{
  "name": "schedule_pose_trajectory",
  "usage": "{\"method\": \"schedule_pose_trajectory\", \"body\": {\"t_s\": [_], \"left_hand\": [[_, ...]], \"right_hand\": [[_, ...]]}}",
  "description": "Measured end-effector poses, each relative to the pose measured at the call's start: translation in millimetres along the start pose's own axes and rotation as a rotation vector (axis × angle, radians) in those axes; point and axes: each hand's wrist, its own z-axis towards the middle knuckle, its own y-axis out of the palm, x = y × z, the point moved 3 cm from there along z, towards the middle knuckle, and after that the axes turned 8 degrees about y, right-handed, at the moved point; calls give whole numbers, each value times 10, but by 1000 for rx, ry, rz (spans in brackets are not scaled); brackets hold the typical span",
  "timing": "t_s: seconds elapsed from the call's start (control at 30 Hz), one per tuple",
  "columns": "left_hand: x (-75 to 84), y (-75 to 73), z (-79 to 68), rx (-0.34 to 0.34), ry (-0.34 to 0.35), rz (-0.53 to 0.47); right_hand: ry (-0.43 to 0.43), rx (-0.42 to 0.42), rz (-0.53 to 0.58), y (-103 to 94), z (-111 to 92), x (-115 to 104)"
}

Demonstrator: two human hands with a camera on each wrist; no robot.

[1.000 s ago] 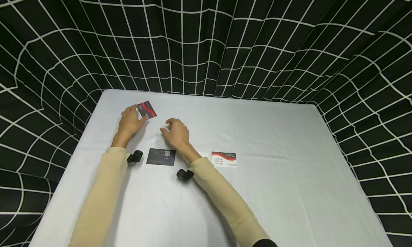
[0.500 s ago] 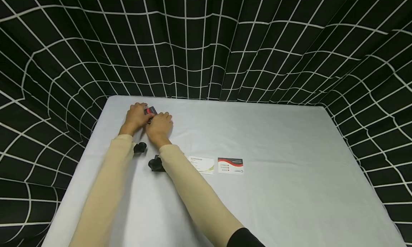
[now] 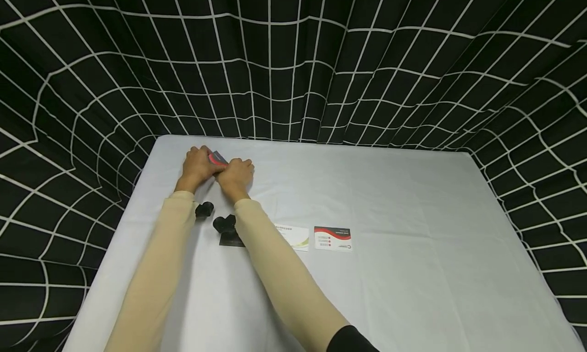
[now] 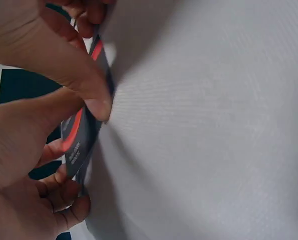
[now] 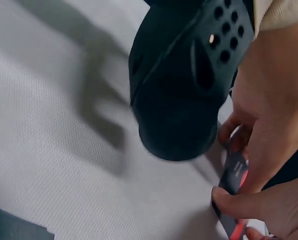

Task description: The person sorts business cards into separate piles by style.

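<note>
Near the far left of the table, both hands are at a dark business card [image 3: 217, 159] with a red wavy stripe. My left hand [image 3: 196, 164] grips one end, its thumb laid along the card in the left wrist view. From the other side my right hand [image 3: 236, 176] pinches the card, with fingers curled at its lower end [image 4: 72, 159]. The card stands tilted up from the cloth between the hands, its middle largely covered by thumbs. In the right wrist view a narrow part of the card [image 5: 233, 172] shows between both hands.
A white business card with a red wave [image 3: 332, 239] lies right of the forearms. Beside it lie a white card with a green curve [image 3: 299, 236] and a dark card [image 3: 229, 240], both partly hidden by the right forearm. A black gridded curtain [image 3: 293, 61] surrounds the table.
My right hand has moved left and forward from above the table to the striped card and taken hold of it. The left hand has kept its grip, and the card is more tilted.
</note>
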Motion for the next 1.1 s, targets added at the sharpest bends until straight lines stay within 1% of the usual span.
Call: {"method": "schedule_pose_trajectory", "body": {"t_s": [0.17,0.23,0.33,0.43,0.5,0.57,0.63,0.73,0.83,0.9,1.0,1.1], "left_hand": [[-3,-101,-114,81,-33,-52],[-22,-141,-165,111,-57,-84],[-48,-196,-226,154,-85,-136],[-29,-251,-280,189,-102,-192],[-1,-275,-307,198,-106,-215],[32,-284,-337,191,-115,-229],[57,-272,-365,170,-123,-226],[104,-240,-420,141,-131,-204],[180,-211,-474,142,-110,-196],[250,-194,-512,155,-91,-194],[382,-163,-578,156,-64,-194],[522,-111,-651,132,-42,-190]], "right_hand": [[-6,-7,141,-23,-43,49],[-22,-13,227,-50,-67,65],[-13,-48,384,-110,-91,104],[8,-124,556,-145,-84,148],[40,-209,701,-136,-64,187],[85,-294,846,-104,-39,232],[132,-361,974,-78,-17,293],[152,-429,1119,-76,-1,403],[130,-498,1216,-126,12,527],[106,-556,1248,-177,18,624],[80,-621,1234,-246,17,804],[84,-664,1220,-299,-10,1015]]}}
